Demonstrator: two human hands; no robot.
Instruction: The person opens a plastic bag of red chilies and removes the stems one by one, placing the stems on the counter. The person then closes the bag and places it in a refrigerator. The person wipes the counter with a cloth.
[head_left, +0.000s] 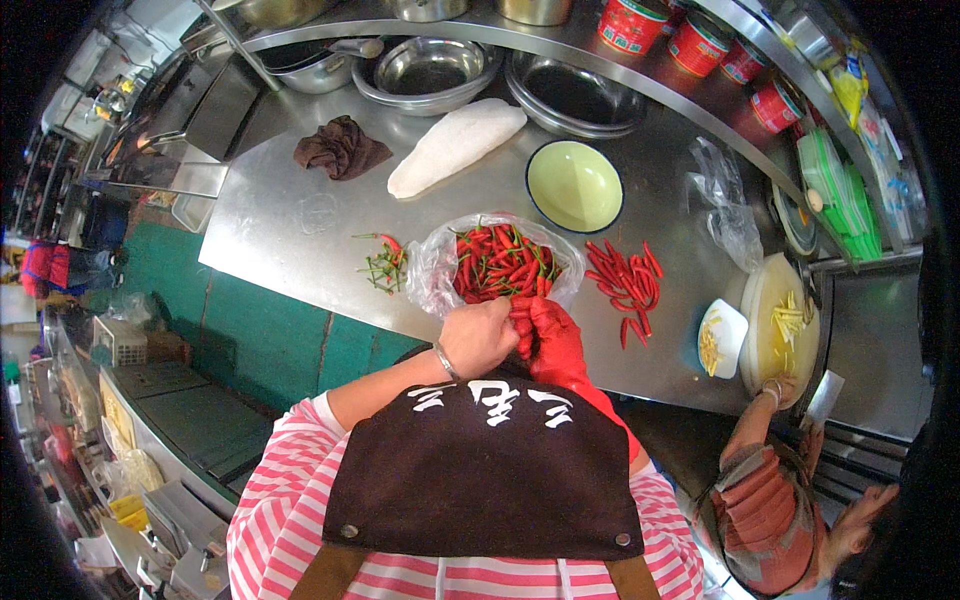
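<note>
My bare left hand (480, 339), a bracelet at its wrist, is curled and meets my right hand (555, 337) at the near rim of a clear plastic bag (427, 274). A red glove covers my right hand. Slim red shapes between the hands look like chili peppers held in the glove, though the matching colour blurs the outline. What my left fingertips pinch is hidden. Inside the open bag lie red chili peppers with green stems (506, 259). Left of it is a small heap of green stems (386, 266). Stemless red chili peppers (626, 277) lie to the right.
Behind the bag are a pale green bowl (574, 186), a long white fillet-like slab (457, 146) and a brown cloth (341, 148). Steel basins (427, 71) stand under a shelf. On my right, another person's hand (780, 390) rests at a round cutting board (757, 337), near a cleaver (825, 394).
</note>
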